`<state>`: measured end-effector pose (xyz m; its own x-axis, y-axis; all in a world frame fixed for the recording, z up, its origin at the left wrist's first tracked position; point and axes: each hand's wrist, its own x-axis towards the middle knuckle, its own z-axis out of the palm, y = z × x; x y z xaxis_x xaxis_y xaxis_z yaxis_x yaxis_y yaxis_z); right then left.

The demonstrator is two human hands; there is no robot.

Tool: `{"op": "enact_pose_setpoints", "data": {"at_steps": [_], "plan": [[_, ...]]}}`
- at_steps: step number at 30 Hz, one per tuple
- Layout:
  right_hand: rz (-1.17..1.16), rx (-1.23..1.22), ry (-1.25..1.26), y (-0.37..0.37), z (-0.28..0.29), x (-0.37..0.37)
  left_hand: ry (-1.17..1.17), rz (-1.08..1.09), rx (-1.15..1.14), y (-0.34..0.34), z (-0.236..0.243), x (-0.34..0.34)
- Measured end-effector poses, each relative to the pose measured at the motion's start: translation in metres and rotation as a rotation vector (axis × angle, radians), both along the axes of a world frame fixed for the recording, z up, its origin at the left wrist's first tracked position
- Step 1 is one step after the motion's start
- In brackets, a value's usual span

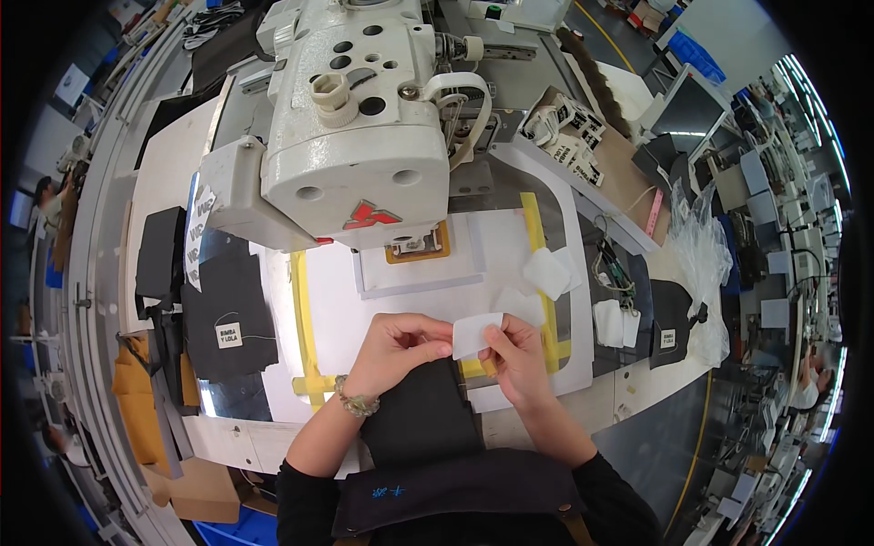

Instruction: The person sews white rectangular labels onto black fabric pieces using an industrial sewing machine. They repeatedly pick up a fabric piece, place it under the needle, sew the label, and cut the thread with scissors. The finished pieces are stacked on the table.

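My right hand point(516, 364) is closed, its thumb pressing on a small white square piece point(473, 335) of paper or thin backing. A bit of something yellow-orange point(489, 366) shows below that thumb; I cannot make out what it is. My left hand point(407, 353), with a beaded bracelet at the wrist, is closed at the left edge of the same white piece. Under both hands a black fabric piece point(423, 414) lies over the table's front edge. More white squares point(549, 271) lie beyond my right hand, on the yellow-taped work plate point(337, 273).
A large white sewing machine head point(355, 164) stands straight ahead over the plate. Black fabric with a sewn white label point(229, 335) lies at left, another labelled black piece point(669, 338) at right. A tray of labels point(628, 214) and clear plastic point(706, 273) sit farther right.
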<state>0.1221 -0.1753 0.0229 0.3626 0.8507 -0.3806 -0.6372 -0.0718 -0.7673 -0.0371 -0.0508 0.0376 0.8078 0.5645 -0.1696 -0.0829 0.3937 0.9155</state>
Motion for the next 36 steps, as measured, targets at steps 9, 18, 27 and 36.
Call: {"op": "enact_pose_setpoints", "data": {"at_steps": [9,18,27,36], "plan": [[-0.011,-0.005,-0.008,0.003,0.006,-0.003,-0.033,0.031,0.175,-0.007,0.004,0.0],[-0.006,-0.013,-0.03,0.002,0.006,-0.004,0.078,0.11,0.272,-0.009,0.007,0.0],[0.088,0.069,-0.219,-0.001,0.006,-0.005,0.114,0.115,0.273,-0.008,0.01,0.001],[0.208,0.209,0.099,0.0,0.005,0.004,0.045,0.126,0.227,-0.01,0.002,-0.005]]}}
